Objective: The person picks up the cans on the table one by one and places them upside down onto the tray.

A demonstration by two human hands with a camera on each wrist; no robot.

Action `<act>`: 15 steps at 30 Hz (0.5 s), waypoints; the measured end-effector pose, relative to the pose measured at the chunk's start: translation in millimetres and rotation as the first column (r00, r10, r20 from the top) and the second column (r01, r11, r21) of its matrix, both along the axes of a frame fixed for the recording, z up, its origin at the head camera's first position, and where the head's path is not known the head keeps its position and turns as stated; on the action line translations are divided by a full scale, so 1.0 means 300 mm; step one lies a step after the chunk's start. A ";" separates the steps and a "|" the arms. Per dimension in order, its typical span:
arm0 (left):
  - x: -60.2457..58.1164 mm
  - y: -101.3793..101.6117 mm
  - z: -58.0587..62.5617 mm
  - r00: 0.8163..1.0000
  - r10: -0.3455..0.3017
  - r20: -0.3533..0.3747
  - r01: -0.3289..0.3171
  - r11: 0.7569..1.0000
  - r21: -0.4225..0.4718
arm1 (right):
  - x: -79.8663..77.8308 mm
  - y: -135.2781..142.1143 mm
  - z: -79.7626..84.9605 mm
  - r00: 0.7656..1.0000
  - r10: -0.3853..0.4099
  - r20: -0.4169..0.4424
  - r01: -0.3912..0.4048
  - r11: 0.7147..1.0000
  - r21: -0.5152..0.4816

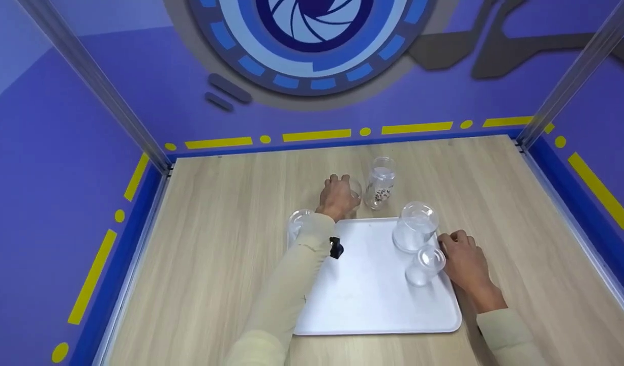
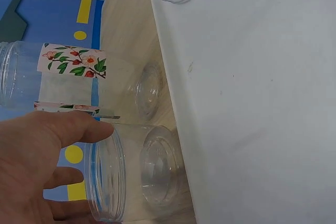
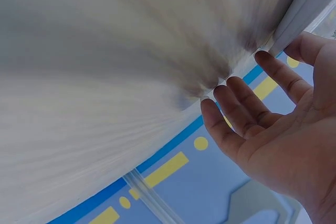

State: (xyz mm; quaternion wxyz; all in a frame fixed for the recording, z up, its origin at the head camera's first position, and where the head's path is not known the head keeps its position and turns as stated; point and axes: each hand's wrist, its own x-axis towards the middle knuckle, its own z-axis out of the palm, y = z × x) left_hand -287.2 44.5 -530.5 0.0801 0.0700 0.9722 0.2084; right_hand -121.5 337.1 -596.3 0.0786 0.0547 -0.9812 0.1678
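Just behind the white tray (image 1: 362, 305), my left hand (image 1: 338, 197) grips a clear jar (image 1: 356, 189) by its rim. The left wrist view shows the thumb (image 2: 94, 131) on one side of the jar (image 2: 134, 171) and other fingers on the far side. A taller clear jar with a floral label (image 1: 381, 185) stands right of that hand. My right hand (image 1: 464, 260) rests at the tray's right edge, fingers loosely bent. In the right wrist view its fingertips meet the tabletop (image 3: 94, 129), with thumb and index finger close to the tray rim (image 3: 299, 17).
On the tray's right side stand a wide clear jar (image 1: 416, 227) and a smaller clear jar (image 1: 424, 265). Another clear container (image 1: 297, 222) sits at the tray's back left corner, partly behind my left sleeve (image 1: 286, 284). Blue-purple walls (image 1: 312, 117) enclose the table.
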 end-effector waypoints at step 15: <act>0.026 -0.002 0.047 0.997 0.032 -0.063 -0.029 0.999 0.045 | -0.003 0.002 -0.005 1.000 0.014 -0.023 -0.015 1.000 -0.009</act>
